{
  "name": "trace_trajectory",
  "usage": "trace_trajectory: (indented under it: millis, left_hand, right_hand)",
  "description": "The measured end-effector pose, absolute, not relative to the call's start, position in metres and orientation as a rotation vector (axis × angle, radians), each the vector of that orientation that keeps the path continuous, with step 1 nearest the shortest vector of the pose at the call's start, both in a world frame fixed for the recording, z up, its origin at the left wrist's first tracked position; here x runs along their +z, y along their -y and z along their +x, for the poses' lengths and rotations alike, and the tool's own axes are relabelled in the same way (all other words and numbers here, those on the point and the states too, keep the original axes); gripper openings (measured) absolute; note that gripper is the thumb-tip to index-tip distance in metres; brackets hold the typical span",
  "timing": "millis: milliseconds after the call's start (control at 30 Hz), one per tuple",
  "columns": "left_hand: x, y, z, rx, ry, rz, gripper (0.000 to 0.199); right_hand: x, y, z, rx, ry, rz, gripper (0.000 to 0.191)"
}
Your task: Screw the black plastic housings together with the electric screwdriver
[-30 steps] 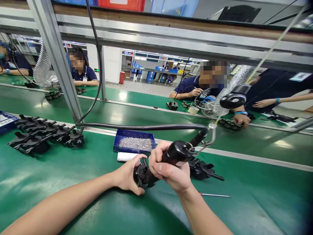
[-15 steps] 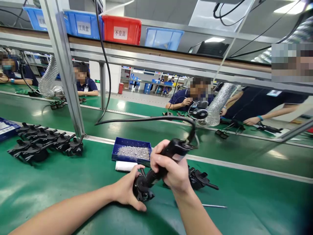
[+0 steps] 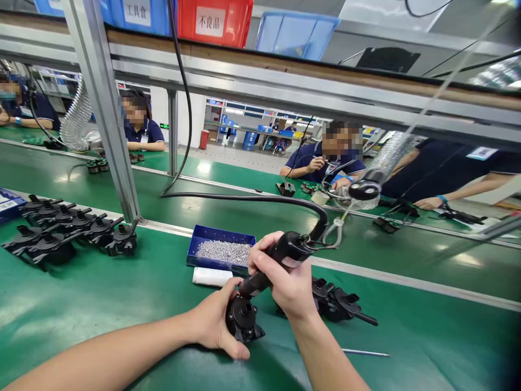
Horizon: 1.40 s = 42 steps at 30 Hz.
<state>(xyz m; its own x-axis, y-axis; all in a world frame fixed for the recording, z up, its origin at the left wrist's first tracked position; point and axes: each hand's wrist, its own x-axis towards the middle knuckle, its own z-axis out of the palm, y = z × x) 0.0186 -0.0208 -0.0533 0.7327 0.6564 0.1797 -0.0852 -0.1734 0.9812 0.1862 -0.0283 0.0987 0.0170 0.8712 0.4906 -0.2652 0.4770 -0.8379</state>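
Observation:
My left hand (image 3: 217, 320) grips a round black part (image 3: 243, 317) on the green table, thumb at its near side and fingers around the back. Closed around a black corded power screwdriver (image 3: 280, 258), my right hand (image 3: 287, 277) holds it slanted, its lower end at the top back edge of the part. Just behind my hands are a blue tray (image 3: 222, 235) of small metal screws and a white roll (image 3: 211, 276). More black parts (image 3: 342, 304) lie partly behind my right forearm.
Several black assemblies (image 3: 52, 241) stand at the left. A thin metal rod (image 3: 366, 353) lies at the right. A metal post (image 3: 108, 125) rises behind the table; the tool's cable (image 3: 244, 197) runs across the back. People sit or stand at the opposite bench.
The screwdriver's lower end has shifted from over the part's middle to its back edge, uncovering the central stub. The camera view has tilted down and shifted slightly.

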Motion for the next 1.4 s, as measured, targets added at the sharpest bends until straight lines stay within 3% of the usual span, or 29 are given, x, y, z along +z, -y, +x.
trace_trajectory:
  millis: [467, 967, 1400]
  left_hand:
    - [-0.042, 0.022, 0.019, 0.618, -0.487, 1.615, 0.117]
    - [-0.034, 0.032, 0.020, 0.638, -0.555, 1.582, 0.107]
    - [-0.037, 0.031, 0.017, 0.649, -0.541, 1.669, 0.113]
  right_hand:
    - [0.113, 0.035, 0.201, 1.019, 1.170, -0.506, 0.023]
    - [0.100, 0.038, 0.170, 1.003, 1.166, -0.654, 0.017]
    - [0.100, 0.035, 0.165, 1.005, 1.132, -0.625, 0.014]
